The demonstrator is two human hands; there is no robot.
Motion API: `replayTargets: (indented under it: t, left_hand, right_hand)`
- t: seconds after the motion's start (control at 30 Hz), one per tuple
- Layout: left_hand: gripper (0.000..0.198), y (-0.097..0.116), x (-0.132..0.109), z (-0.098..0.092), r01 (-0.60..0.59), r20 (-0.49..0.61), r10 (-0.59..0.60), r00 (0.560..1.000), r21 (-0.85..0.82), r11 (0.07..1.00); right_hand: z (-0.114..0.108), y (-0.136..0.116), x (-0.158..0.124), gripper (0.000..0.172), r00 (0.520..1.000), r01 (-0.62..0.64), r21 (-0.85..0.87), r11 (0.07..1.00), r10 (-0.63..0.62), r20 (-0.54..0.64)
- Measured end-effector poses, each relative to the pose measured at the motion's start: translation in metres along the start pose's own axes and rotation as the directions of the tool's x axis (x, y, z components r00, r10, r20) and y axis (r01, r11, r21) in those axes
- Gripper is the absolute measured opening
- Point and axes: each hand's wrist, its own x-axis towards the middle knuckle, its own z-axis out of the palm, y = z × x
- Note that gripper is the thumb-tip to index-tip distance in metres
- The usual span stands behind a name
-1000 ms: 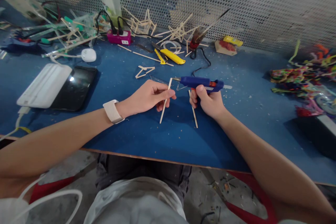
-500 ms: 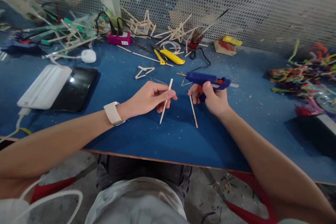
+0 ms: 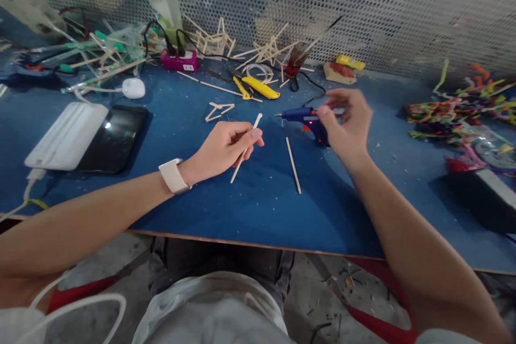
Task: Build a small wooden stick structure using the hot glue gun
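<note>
My left hand is closed in a pinch on a thin wooden stick, held slanted above the table, with a whitish blob at its upper end. A second wooden stick lies on the table between my hands. The blue glue gun rests on the table, nozzle pointing left and a small red light lit on it. My right hand is at the gun's rear end, fingers apart and curved. Its thumb overlaps the gun's back; whether it touches is hard to see.
Beyond my hands lie a small stick frame, a yellow cutter and a pink power strip. Stick structures stand by the perforated metal panel. A white power bank and black phone lie left; colourful yarn lies right.
My right hand has let go of the second stick and the glue gun's grip, setting the gun down and moving up to its rear. My left hand has shifted slightly left, its stick more slanted.
</note>
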Motion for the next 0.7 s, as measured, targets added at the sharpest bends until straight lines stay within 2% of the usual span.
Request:
replayTargets:
  t: [0.03,0.07,0.13,0.2,0.23,0.27,0.3,0.33,0.37,0.4,0.43,0.47,0.53,0.63,0.7]
  left_hand:
    - [0.061,0.0,-0.001,0.0,-0.013,-0.009,0.013,1.0,0.012,1.0]
    - [0.061,0.001,-0.001,0.001,-0.025,-0.021,0.026,0.999,0.024,0.999]
    - [0.06,0.001,-0.002,0.002,-0.05,-0.057,0.053,0.997,0.045,0.998]
    - [0.059,0.002,-0.003,0.003,-0.074,-0.099,0.08,0.992,0.067,0.995]
    - [0.059,0.002,-0.004,0.003,-0.083,-0.114,0.091,0.989,0.078,0.993]
    - [0.059,0.002,-0.004,0.003,-0.09,-0.123,0.1,0.987,0.09,0.992]
    - [0.059,0.002,-0.004,0.003,-0.091,-0.126,0.104,0.987,0.103,0.991]
    - [0.06,0.002,-0.004,0.003,-0.089,-0.125,0.103,0.987,0.114,0.989]
    - [0.06,0.002,-0.004,0.003,-0.084,-0.121,0.099,0.988,0.123,0.989]
    - [0.061,0.002,-0.004,0.003,-0.077,-0.116,0.092,0.989,0.13,0.989]
    - [0.062,0.002,-0.004,0.003,-0.07,-0.11,0.086,0.99,0.134,0.988]
    - [0.063,0.002,-0.004,0.003,-0.064,-0.106,0.079,0.991,0.135,0.989]
    - [0.064,0.002,-0.004,0.003,-0.058,-0.098,0.071,0.993,0.134,0.989]
    - [0.061,0.001,-0.005,0.002,-0.061,-0.087,0.074,0.993,0.143,0.988]
    - [0.058,0.001,-0.005,0.002,-0.068,-0.081,0.081,0.993,0.15,0.986]
  right_hand:
    - [-0.006,-0.006,0.003,0.047,0.993,0.072,-0.015,0.997,-0.073,-0.096]
    - [-0.012,-0.013,0.005,0.045,0.96,0.17,-0.066,0.983,-0.18,-0.213]
    - [-0.023,-0.027,0.009,0.033,0.857,0.363,-0.244,0.899,-0.425,-0.291]
    - [-0.029,-0.041,0.007,0.013,0.757,0.539,-0.317,0.78,-0.614,-0.223]
    - [-0.029,-0.048,0.004,0.013,0.689,0.627,-0.302,0.718,-0.693,-0.215]
    - [-0.028,-0.055,0.0,0.017,0.682,0.67,-0.263,0.694,-0.716,-0.15]
    - [-0.027,-0.06,-0.006,0.018,0.708,0.674,-0.21,0.708,-0.7,-0.088]
    - [-0.026,-0.065,-0.012,0.016,0.768,0.628,-0.16,0.761,-0.64,-0.029]
    - [-0.025,-0.068,-0.018,0.015,0.843,0.537,-0.128,0.834,-0.536,0.044]
    - [-0.025,-0.07,-0.024,0.018,0.895,0.443,-0.127,0.887,-0.431,0.111]
    - [-0.026,-0.071,-0.029,0.021,0.927,0.361,-0.143,0.921,-0.338,0.165]
    - [-0.028,-0.071,-0.033,0.023,0.938,0.313,-0.163,0.936,-0.278,0.208]
    - [-0.033,-0.072,-0.04,0.021,0.929,0.314,-0.173,0.934,-0.264,0.261]
    - [-0.04,-0.082,-0.044,0.016,0.913,0.356,-0.133,0.925,-0.314,0.259]
    - [-0.044,-0.094,-0.046,0.015,0.925,0.335,-0.148,0.931,-0.294,0.242]
